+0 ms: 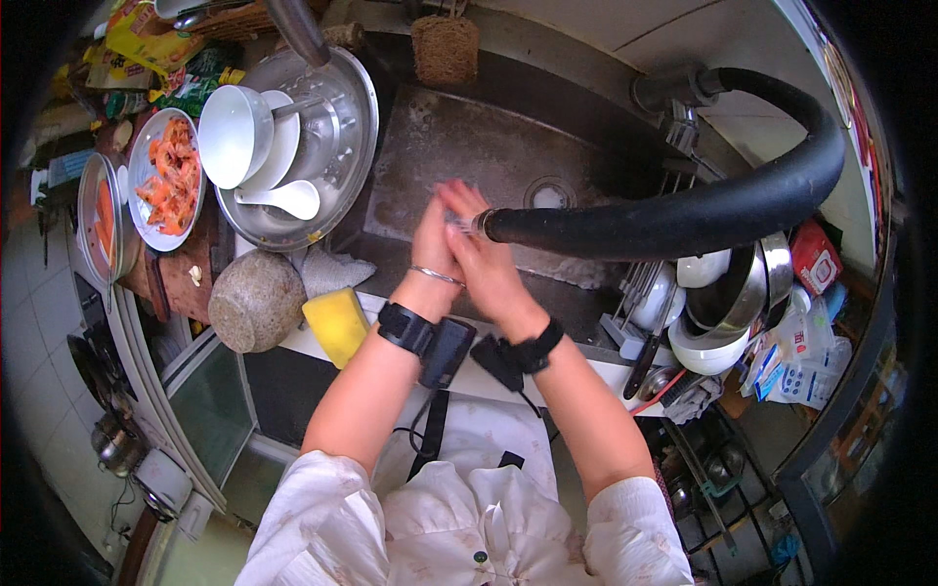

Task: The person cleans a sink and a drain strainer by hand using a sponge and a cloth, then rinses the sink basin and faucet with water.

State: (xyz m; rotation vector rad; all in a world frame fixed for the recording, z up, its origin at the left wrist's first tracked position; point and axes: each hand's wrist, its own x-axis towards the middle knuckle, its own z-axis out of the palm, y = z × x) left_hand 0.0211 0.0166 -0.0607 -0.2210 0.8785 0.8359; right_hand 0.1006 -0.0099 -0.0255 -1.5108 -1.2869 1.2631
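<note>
My left hand (433, 242) and my right hand (486, 266) are pressed palm to palm over the sink (415, 146). Their fingers point away from me, stretched out and slightly smeared by motion; no object shows between them. Right at my fingers is the mouth of a black flexible faucet hose (664, 227), with what looks like a glint of water. A thin bangle (436, 276) circles my left wrist. Dark straps with small black devices sit on both wrists. The inner palms are hidden.
Left of the sink, a large metal basin (347, 146) holds a white bowl (234, 137) and a white spoon (288, 198). Nearby are a plate of shrimp (168, 186), a stone mortar (256, 301) and a yellow sponge (336, 327). Bowls and pans (728, 293) crowd the right.
</note>
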